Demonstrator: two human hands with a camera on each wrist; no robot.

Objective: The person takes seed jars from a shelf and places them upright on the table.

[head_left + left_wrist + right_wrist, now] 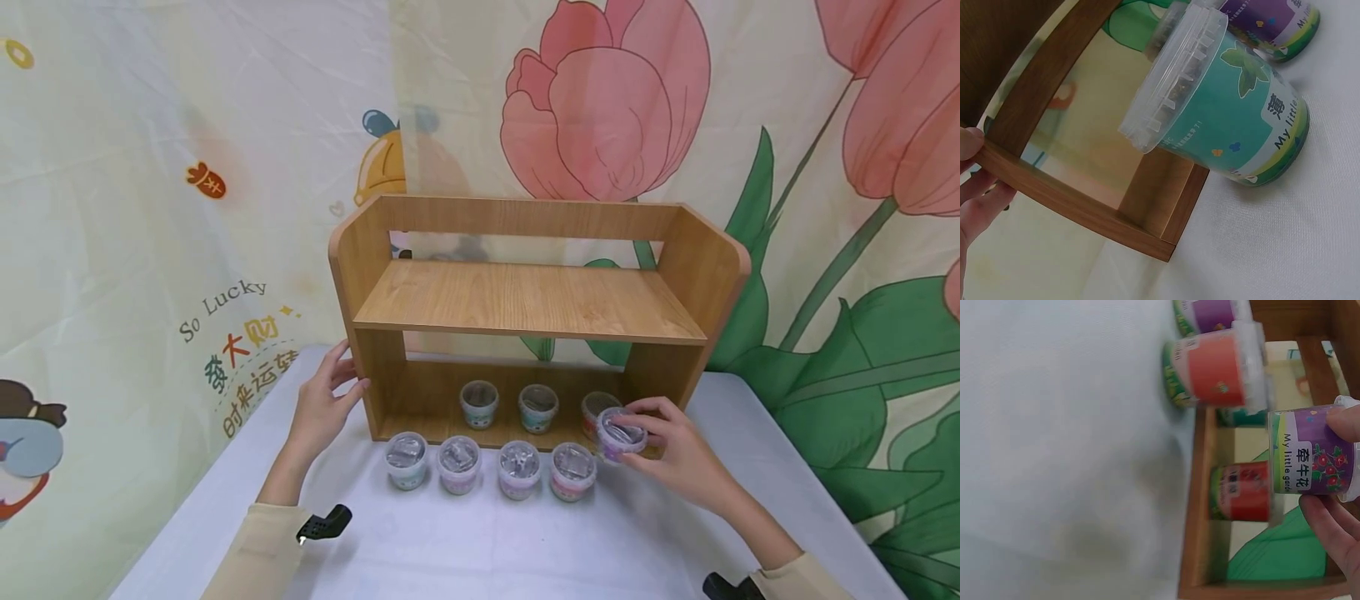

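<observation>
A two-tier wooden shelf (525, 296) stands on the table. My left hand (322, 408) holds the edge of its left side panel, thumb in front and fingers behind in the left wrist view. Between thumb and fingers, my right hand (678, 450) grips a purple cup (1304, 453) with a clear lid and a flower label, raised before the lower tier's right end. Close behind that cup is a red cup (1249, 491) on the lower tier. Two more cups, a left one (479, 408) and a middle one (538, 410), share that tier.
In front of the shelf, a row of lidded cups stands on the white tablecloth (450, 550): a teal cup (407, 462), two purple cups (519, 472) and a coral-red cup (573, 474). A printed cloth (465, 75) with tulips hangs behind.
</observation>
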